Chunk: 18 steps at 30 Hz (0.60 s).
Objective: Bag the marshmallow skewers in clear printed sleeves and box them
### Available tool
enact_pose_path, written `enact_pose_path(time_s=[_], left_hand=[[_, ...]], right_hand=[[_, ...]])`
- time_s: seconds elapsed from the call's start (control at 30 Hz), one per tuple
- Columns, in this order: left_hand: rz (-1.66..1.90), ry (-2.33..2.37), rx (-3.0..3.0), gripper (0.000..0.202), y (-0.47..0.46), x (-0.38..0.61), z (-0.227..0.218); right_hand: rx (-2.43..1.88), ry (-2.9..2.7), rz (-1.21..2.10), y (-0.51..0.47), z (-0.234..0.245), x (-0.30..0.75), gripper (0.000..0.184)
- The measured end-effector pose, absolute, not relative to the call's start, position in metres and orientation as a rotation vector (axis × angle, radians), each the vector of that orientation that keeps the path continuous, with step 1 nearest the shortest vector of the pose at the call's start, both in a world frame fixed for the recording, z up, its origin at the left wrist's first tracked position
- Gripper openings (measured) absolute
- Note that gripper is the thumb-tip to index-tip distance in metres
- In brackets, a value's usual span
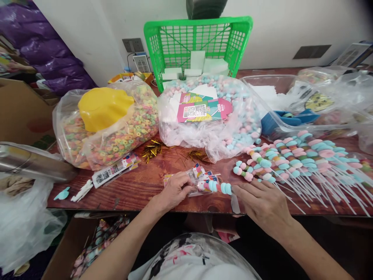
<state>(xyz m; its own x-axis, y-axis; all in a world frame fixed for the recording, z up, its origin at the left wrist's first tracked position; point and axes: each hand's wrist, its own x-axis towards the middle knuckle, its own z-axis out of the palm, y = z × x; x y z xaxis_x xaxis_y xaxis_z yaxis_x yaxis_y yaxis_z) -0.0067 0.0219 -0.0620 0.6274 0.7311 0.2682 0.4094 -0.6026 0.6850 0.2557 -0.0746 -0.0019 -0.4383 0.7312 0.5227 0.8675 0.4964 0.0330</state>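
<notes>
A candy skewer (220, 188) of pink, white and light blue gummies lies between my hands, its pink end at the mouth of a printed clear wrapper. My left hand (176, 189) is closed on the edge of that wrapper, which rests over several others like it (201, 171) at the table's front. My right hand (260, 202) is closed around the skewer's blue end, hiding its stick. Right of that hand is a pile of candy skewers (303, 155), their white sticks pointing toward me.
Behind are a bag of ring candies (116, 136) under a yellow bowl (103, 107), a bag of pink and blue candies (244, 112), a green basket (198, 24) and a clear tub (294, 126). A steel flask (37, 163) lies left. A box of wrapped skewers (96, 245) stands below.
</notes>
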Motion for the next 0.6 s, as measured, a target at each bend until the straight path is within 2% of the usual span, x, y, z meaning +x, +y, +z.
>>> enact_pose_path(time_s=[0.23, 0.37, 0.53, 0.6], left_hand=[[0.755, 0.696, 2.592, 0.015, 0.022, -0.005, -0.039], [0.701, 0.57, 2.562, 0.016, 0.02, 0.004, -0.035], [0.683, 0.684, 2.464, 0.011, 0.018, 0.003, -0.036], [0.673, 0.714, 2.484, 0.025, 0.016, 0.002, -0.036]], right_hand=[[-1.309, -2.213, -0.294, -0.077, -0.006, 0.262, 0.022], [-1.243, -2.275, -0.366, -0.082, 0.0, 0.251, 0.025], [-1.221, -2.205, -0.38, -0.087, 0.003, 0.256, 0.024], [-1.254, -2.171, -0.36, -0.09, 0.002, 0.265, 0.025]])
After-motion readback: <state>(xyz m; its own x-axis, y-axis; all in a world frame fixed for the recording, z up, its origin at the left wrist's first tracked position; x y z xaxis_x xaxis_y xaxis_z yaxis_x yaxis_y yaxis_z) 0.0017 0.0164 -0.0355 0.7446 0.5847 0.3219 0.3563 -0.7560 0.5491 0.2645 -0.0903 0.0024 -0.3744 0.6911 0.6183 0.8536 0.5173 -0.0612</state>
